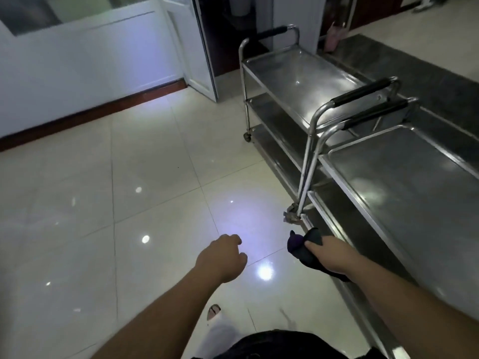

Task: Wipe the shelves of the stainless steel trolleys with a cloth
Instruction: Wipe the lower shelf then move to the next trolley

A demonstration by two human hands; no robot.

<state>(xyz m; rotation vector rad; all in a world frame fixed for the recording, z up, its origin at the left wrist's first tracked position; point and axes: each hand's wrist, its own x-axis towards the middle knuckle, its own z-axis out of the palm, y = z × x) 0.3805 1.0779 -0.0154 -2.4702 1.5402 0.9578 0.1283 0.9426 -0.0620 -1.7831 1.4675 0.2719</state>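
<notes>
Beside the near trolley [404,182], low at its left edge, the right hand [334,255] holds a dark cloth [305,251]. The cloth appears soft, light and limp: it bunches and folds in the grip, so it should conform to flat steel and to the raised shelf rims, and it can be taken anywhere along its bulk. A gathered wad under the palm is likely to give better pressure than a loose edge. The fingers of the right hand are curled around the cloth, with the thumb [312,245] lying across its top; a bunched end sticks out past the fingers toward the floor [155,177], and a tail hangs back under the wrist. The cloth sits just beside the lower shelf edge of the near trolley; whether it touches the steel cannot be told. The left hand [223,257] hangs over the tiled floor, well apart from the cloth, fingers loosely curled and holding nothing. A second trolley [298,76] stands farther back, its handle end toward the near one.
</notes>
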